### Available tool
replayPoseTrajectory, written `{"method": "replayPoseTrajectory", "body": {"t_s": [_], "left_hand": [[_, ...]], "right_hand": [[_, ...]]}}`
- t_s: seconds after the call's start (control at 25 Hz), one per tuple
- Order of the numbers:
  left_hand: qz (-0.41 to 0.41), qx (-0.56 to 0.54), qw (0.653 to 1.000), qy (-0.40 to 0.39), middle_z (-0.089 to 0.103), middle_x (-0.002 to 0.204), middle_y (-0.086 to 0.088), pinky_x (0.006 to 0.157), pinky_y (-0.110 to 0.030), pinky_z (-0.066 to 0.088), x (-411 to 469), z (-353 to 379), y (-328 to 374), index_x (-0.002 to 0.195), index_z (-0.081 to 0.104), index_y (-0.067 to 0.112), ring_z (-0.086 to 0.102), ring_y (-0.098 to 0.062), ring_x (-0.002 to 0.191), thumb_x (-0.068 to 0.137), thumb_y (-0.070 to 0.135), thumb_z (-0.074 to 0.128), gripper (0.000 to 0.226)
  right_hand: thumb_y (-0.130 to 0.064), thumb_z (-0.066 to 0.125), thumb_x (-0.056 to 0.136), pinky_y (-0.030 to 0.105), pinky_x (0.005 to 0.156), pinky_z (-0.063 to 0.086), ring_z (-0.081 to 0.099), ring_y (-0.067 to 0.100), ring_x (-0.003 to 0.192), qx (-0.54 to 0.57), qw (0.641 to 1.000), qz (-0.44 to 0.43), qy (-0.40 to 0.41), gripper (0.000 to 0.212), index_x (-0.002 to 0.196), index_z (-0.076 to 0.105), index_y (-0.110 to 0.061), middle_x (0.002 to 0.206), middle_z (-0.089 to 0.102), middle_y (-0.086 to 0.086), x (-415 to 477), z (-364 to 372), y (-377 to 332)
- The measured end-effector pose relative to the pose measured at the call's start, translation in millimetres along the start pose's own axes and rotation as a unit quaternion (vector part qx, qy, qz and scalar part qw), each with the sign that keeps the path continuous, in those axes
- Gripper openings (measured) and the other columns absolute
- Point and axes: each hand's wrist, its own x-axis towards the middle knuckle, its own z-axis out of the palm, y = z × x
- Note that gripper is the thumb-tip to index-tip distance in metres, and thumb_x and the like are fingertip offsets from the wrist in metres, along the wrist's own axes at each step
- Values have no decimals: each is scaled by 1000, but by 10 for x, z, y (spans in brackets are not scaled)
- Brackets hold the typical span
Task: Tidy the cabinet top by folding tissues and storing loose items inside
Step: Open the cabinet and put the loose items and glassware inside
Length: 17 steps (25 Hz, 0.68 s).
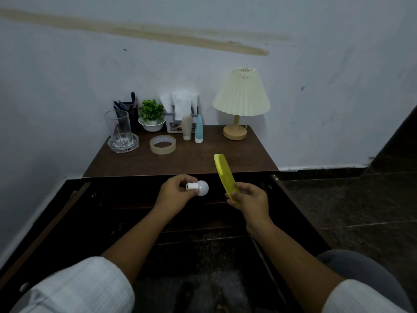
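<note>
My left hand [174, 190] grips a small white light bulb [202, 188] by its base, in front of the dark wooden cabinet top [191, 159] and over the open, dark cabinet interior [140, 211]. My right hand [250, 201] holds a flat yellow comb-like piece [224, 176] by its lower end, tilted up toward the cabinet edge. White tissues [180, 103] stand folded in a grey holder [178, 126] at the back of the top.
On the top stand a roll of clear tape [163, 144], a beige tube [187, 127], a blue tube [198, 129], a glass [118, 129] in a glass dish, a pen cup [129, 107], a small plant [151, 114] and a pleated lamp [241, 98]. Cabinet doors stand open left and right.
</note>
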Motion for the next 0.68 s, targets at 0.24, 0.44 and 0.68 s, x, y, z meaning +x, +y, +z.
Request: {"method": "replayPoseTrajectory", "body": {"t_s": [0.24,0.44,0.68], "left_hand": [[-22,47,999,-8,74,94,5,79,-34,60,-96,60,-152,97,75,25,72,-18,86,78,13,81,24],[-36,114,993,-1,73,90,9,76,-29,56,-19,135,-280,96,75,26,69,-11,81,75,11,79,26],[-37,163,986,17,69,89,11,74,-32,56,279,339,-401,95,66,32,68,-15,81,74,15,78,29]], "right_hand": [[15,52,89,47,81,61,72,30,90,-108,954,267,-85,35,119,64,-1,103,70,20,-126,-243,389],[16,50,92,40,60,62,72,31,83,-108,938,321,-71,36,126,56,7,109,66,26,-31,-232,549],[12,50,95,36,48,60,73,32,75,-57,952,301,-7,43,136,38,5,123,57,29,337,-46,527]]}}
